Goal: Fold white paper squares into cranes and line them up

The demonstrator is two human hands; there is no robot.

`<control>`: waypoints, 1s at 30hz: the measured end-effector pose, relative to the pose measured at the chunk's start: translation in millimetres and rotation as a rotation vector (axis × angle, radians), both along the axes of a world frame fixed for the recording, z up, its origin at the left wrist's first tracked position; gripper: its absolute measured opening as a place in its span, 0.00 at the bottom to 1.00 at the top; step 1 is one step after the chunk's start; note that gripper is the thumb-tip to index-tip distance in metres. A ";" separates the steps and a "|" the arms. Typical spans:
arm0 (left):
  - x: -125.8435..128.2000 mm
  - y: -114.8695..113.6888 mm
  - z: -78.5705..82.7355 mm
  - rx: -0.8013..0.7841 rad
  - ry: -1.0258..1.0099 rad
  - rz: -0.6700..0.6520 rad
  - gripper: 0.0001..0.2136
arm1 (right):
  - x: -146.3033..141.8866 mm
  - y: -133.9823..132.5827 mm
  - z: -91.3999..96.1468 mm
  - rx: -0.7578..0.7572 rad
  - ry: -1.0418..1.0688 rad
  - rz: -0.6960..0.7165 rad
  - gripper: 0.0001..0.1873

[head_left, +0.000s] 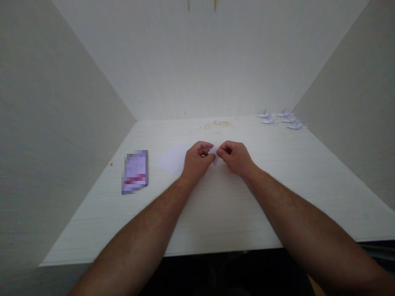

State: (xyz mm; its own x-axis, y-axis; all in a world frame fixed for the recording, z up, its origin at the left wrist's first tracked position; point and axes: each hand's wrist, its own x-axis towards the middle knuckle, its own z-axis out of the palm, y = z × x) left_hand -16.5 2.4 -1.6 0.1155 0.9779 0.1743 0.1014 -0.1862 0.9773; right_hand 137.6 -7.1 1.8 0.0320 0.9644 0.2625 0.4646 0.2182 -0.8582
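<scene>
Both of my hands meet over the middle of the white table (pixel 216 213). My left hand (pixel 197 160) and my right hand (pixel 236 157) are closed in pinches on one small folded piece of pale paper (pixel 213 153), held just above the tabletop. Most of that piece is hidden by my fingers. A flat sheet of pale paper (pixel 171 159) lies on the table right beside my left hand.
A purple and white packet (pixel 135 172) lies flat at the left. Several small folded paper cranes (pixel 282 118) sit at the far right corner. White walls close the table in on three sides. A faint brownish stain (pixel 217 124) marks the back middle.
</scene>
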 end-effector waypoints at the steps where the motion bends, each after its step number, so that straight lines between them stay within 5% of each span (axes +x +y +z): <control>1: 0.0 -0.5 0.1 0.010 0.021 0.003 0.11 | 0.6 0.3 0.4 0.010 -0.042 -0.003 0.08; 11: -2.6 3.4 -2.6 -0.024 -0.109 0.033 0.11 | 0.6 0.1 1.4 -0.087 0.109 0.057 0.07; 30: -1.9 0.1 2.0 -0.048 -0.153 -0.038 0.08 | -0.8 -0.5 0.6 -0.042 0.310 0.140 0.05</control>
